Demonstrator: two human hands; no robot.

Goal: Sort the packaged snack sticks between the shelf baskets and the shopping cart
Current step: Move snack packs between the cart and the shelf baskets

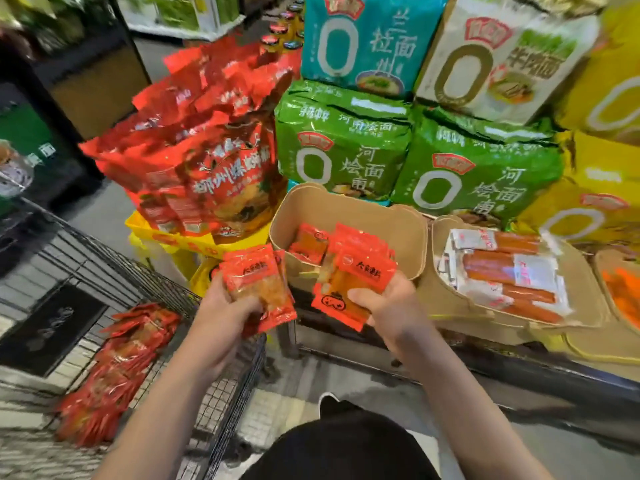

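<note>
Packets (258,284) of red-wrapped snack, blurred print, sit gripped in the left hand (221,313) above the wire cart (166,289); the right hand (388,303) clutches another red bunch (353,282) over the cardboard basket (408,233).

1. I see glossy red plastic snack packets (258,284), crinkled, at 9 o'clock of the matt brown cardboard basket (398,230).
2. The shopping cart (138,271) at my 8 o'clock is dark metal wire mesh.
3. The green noodle packs (346,150) at 12 look like shiny plastic film.
</note>
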